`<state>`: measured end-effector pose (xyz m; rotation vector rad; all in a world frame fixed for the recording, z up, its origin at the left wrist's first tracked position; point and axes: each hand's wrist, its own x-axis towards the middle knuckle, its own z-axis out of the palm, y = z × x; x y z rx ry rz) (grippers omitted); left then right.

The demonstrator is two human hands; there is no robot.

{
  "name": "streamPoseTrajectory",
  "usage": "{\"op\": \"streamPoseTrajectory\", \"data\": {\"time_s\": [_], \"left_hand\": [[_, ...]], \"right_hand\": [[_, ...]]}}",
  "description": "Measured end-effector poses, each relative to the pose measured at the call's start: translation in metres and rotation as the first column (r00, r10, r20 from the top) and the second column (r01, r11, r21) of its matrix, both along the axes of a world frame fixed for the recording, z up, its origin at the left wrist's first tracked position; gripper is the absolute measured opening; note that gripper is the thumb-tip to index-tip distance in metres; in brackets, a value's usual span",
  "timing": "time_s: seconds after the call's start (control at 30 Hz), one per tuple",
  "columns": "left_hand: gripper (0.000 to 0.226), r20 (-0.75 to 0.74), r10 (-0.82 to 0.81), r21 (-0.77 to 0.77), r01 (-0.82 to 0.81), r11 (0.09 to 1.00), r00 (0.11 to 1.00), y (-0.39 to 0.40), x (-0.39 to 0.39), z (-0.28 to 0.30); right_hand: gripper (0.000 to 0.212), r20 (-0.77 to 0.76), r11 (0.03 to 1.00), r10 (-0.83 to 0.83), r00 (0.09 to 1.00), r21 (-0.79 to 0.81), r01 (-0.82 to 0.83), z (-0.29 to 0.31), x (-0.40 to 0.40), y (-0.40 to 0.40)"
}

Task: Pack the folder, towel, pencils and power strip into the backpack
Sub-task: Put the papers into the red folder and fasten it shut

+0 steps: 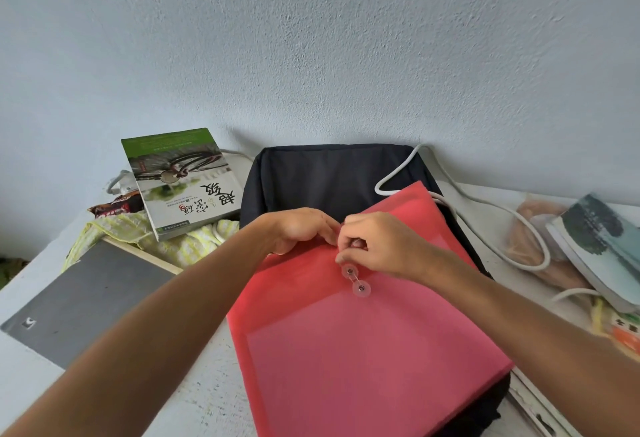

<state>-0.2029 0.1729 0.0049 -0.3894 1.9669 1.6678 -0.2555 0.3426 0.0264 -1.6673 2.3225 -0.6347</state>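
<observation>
Where it lies flat across the black backpack (pixel 332 173), the translucent red folder (pixel 346 350) covers most of the bag's near half, its flap fastened region marked by two clear string buttons (pixel 356 279) near the middle of its upper part. Both hands meet just above those buttons: the left hand (pixel 301 229) has its fingers curled down onto the folder's top edge, and the right hand (pixel 377 244) has its fingers bent together in a pinch right by the upper button, though what it pinches is too small to tell. A white cable (pixel 485 208) loops over the backpack's far right corner and runs off along the counter (pixel 207 384). On the left of the backpack, a yellow-green towel (pixel 187 246) lies crumpled under a book (pixel 183 180) with a green-topped cover, and a grey board (pixel 79 301) lies nearer. On the right sit another book (pixel 595 246) and a clear bag (pixel 533 239).
</observation>
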Motion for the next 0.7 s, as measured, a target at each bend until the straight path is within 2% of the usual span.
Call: {"op": "streamPoseTrajectory", "data": {"time_s": [0.17,0.33,0.43,0.7], "left_hand": [[0.044,0.004,-0.042,0.062,0.041,0.997,0.999,0.0,0.004,0.006],[0.039,-0.03,-0.041,0.094,0.043,0.995,0.999,0.0,0.006,0.01],[0.044,-0.048,-0.051,0.106,0.056,0.993,0.998,0.0,0.005,0.012],[0.032,-0.063,-0.059,0.12,0.066,0.991,0.996,0.0,0.01,0.012]], "right_hand": [[0.012,0.014,0.988,0.152,0.988,0.01,-0.152,0.004,0.013,-0.014],[0.016,0.089,0.994,0.106,0.99,-0.018,-0.105,0.008,0.009,-0.015],[0.015,0.129,0.998,0.067,0.989,-0.021,-0.064,0.013,0.006,-0.013],[0.016,0.129,1.0,-0.014,0.992,0.003,0.013,0.019,0.0,-0.004]]}}
